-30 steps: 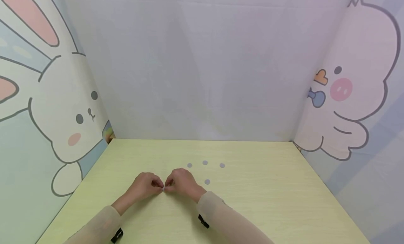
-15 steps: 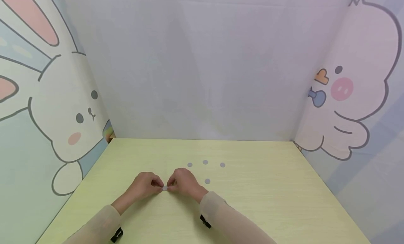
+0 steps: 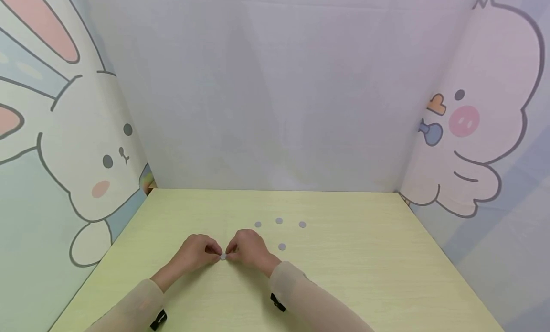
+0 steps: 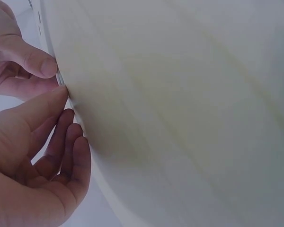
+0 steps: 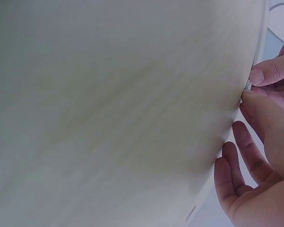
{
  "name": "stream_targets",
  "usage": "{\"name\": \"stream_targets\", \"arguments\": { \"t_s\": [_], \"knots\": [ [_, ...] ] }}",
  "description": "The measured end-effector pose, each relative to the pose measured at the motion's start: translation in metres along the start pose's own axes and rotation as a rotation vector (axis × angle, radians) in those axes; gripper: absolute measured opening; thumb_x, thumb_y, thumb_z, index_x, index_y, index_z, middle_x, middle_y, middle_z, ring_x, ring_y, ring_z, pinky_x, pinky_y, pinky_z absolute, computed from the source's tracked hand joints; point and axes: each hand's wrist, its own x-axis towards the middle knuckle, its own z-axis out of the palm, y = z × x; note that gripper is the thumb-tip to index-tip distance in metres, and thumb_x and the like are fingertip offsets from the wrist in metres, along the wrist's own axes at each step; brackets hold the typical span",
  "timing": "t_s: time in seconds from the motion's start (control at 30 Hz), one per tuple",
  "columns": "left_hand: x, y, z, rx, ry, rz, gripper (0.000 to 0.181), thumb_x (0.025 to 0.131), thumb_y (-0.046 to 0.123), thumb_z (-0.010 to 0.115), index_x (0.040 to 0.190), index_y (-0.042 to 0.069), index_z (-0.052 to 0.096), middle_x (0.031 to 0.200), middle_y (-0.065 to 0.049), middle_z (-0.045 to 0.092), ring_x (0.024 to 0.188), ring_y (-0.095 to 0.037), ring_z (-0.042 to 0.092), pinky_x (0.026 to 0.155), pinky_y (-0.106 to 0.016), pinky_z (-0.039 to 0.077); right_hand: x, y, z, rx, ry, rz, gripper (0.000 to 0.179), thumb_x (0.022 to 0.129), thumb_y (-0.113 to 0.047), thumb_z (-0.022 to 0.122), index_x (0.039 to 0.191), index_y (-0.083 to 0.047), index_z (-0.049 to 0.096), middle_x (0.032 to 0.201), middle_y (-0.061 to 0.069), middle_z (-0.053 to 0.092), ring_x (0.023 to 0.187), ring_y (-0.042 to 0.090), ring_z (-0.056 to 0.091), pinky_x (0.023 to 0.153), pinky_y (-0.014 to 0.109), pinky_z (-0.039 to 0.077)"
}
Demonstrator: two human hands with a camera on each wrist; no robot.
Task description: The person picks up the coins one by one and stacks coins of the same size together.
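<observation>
Grey disc (image 3: pixel 223 257), one: pinched at its left and right edges by my left hand (image 3: pixel 197 251) and right hand (image 3: pixel 249 249), probably for control. Four similar discs (image 3: pixel 279 221) lie spaced apart, farther right.

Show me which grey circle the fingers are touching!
It's the grey circle between the left hand and right hand, touched by both; the other four circles lie farther back, untouched.
</observation>
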Motion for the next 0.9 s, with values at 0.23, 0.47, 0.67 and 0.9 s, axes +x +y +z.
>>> {"name": "stream_targets", "arguments": {
  "t_s": [0.23,0.47,0.67,0.9],
  "knots": [
    [-0.0006,0.0017,-0.0007,-0.005,0.004,0.002,0.01,0.084,0.011,0.09,0.085,0.015,0.081,0.082,0.011,0.072,0.077,-0.005,0.061,0.071,-0.026,0.051,0.0005,0.0006,0.0017,-0.005,0.008,-0.003,0.004,0.088,-0.027,0.09,0.087,-0.025,0.087,0.083,-0.02,0.076,0.079,-0.003,0.058,0.074,0.015,0.047],
    [-0.0007,-0.0019,-0.0006,-0.01,0.0,0.019,0.009,0.085,0.008,0.088,0.087,0.014,0.081,0.082,0.012,0.071,0.076,-0.004,0.061,0.071,-0.025,0.051,0.0012,0.0005,0.003,0.004,0.004,0.005,0.004,0.088,-0.028,0.09,0.087,-0.026,0.087,0.083,-0.02,0.075,0.08,-0.003,0.057,0.075,0.016,0.047],
    [-0.0005,-0.0027,-0.0014,-0.015,-0.011,0.026,0.009,0.085,0.009,0.088,0.087,0.014,0.082,0.082,0.012,0.072,0.076,-0.004,0.061,0.07,-0.025,0.051,0.0017,-0.0006,0.0032,0.011,0.002,0.01,0.004,0.088,-0.028,0.09,0.087,-0.026,0.087,0.083,-0.02,0.076,0.081,-0.003,0.058,0.075,0.016,0.048],
    [0.0,-0.0031,-0.0023,-0.019,-0.01,0.043,0.009,0.085,0.009,0.089,0.087,0.014,0.082,0.082,0.012,0.072,0.076,-0.004,0.063,0.071,-0.025,0.052,0.0019,-0.0002,0.0048,-0.002,0.008,0.007,0.004,0.088,-0.028,0.09,0.086,-0.026,0.087,0.083,-0.021,0.075,0.08,-0.003,0.057,0.076,0.016,0.048]
  ]
}}
